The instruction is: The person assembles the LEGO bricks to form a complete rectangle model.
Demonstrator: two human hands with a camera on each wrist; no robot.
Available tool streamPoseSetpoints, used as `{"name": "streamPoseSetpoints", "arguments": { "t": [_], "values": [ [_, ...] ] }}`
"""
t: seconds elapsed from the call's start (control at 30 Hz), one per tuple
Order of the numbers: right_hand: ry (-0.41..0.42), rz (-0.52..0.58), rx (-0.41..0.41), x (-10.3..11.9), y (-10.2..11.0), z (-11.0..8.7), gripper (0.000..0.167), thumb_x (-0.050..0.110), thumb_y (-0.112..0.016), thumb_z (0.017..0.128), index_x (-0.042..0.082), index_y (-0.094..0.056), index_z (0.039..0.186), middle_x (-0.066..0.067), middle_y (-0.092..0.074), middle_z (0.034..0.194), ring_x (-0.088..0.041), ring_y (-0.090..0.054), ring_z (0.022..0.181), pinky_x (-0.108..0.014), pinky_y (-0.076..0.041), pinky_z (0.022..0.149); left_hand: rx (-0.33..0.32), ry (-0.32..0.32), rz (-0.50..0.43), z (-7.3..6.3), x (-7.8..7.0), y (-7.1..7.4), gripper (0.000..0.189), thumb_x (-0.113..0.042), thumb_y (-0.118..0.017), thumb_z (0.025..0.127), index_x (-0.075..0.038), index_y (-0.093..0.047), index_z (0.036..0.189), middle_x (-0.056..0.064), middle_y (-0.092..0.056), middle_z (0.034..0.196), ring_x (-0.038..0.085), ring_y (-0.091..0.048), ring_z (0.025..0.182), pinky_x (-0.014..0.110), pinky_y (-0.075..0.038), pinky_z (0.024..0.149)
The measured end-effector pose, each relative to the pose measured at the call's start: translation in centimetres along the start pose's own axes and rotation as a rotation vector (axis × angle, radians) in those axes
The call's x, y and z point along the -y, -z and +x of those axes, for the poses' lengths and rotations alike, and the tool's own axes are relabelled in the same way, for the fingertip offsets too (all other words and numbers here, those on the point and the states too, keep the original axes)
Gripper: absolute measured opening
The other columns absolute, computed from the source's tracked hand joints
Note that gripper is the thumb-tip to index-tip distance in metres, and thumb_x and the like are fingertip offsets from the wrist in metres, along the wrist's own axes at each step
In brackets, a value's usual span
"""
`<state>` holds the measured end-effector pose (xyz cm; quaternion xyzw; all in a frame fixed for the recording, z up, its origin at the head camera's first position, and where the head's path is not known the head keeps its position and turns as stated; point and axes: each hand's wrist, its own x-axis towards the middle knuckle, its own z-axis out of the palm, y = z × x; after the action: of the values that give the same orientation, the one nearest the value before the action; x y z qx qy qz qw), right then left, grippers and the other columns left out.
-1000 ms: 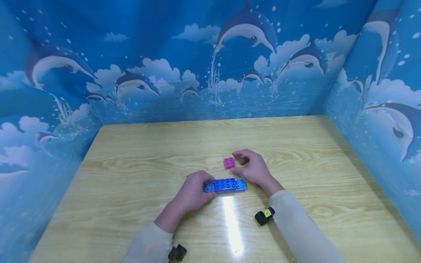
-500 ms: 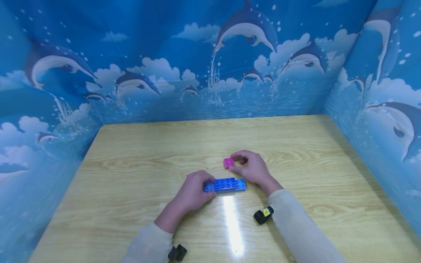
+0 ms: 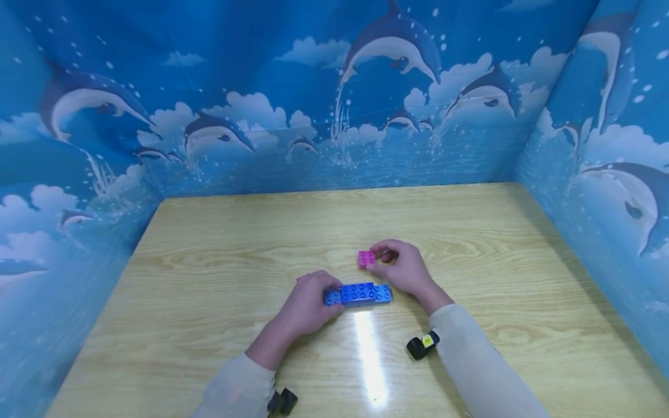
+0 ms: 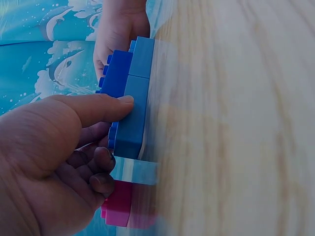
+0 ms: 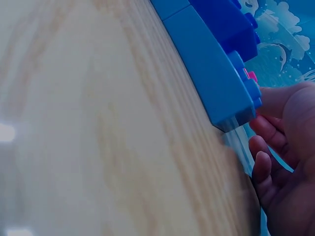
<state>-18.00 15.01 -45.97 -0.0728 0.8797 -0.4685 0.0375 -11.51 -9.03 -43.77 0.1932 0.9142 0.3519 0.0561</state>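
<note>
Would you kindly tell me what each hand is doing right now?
Left hand: holding the blue brick stack by its left end.
Right hand: pinching the pink brick beyond it.

Left arm (image 3: pixel 250 371): slants forward and inward, pale sleeve (image 3: pixel 230 389) ending short of your bare left wrist (image 3: pixel 268 346).
Left hand (image 3: pixel 308 305): back upward, in a pinching grip.
Left thumb (image 4: pixel 98 108): reaches out nearly straight; your lower fingers (image 4: pixel 102 160) curl in toward the palm.
Right arm (image 3: pixel 481 360): angles forward and to your left, also pale-sleeved to near the wrist (image 3: pixel 435 296).
Right hand (image 3: pixel 403 268): sits farther forward than your left, in a pinch.
Right fingers (image 5: pixel 264 164): the lower ones bend loosely; your right thumb (image 5: pixel 285 101) has its tip hidden in the right wrist view.
</note>
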Motion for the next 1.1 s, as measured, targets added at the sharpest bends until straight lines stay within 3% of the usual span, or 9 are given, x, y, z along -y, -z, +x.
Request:
{"name": "streamPoseSetpoints", "arguments": {
  "t": [0.5, 1.1],
  "values": [
    [0.045, 0.040, -0.011, 0.3, 1.4, -1.5, 0.033, 0.019, -0.084, 0.082, 0.013, -0.070, 0.111, 0.000, -0.067, 0.103, -0.020, -0.061, 0.097, -0.039, -0.053, 0.083, 0.008, 0.022, 0.003, 0.0, -0.1, 0.0, 0.035, -0.014, -0.084, 0.079, -0.002, -0.071, 0.110, 0.004, -0.067, 0.103, 0.020, -0.062, 0.095, 0.039, -0.050, 0.090],
    [0.092, 0.067, -0.025, -0.6, 2.3, -4.0, 0.033, 0.017, -0.086, 0.078, 0.012, -0.072, 0.107, 0.000, -0.067, 0.096, -0.022, -0.059, 0.088, -0.039, -0.050, 0.076, 0.010, 0.015, 0.003, 0.0, -0.2, 0.0, 0.036, -0.015, -0.085, 0.079, -0.001, -0.072, 0.109, 0.005, -0.067, 0.103, 0.020, -0.063, 0.096, 0.041, -0.049, 0.092]
  ]
}}
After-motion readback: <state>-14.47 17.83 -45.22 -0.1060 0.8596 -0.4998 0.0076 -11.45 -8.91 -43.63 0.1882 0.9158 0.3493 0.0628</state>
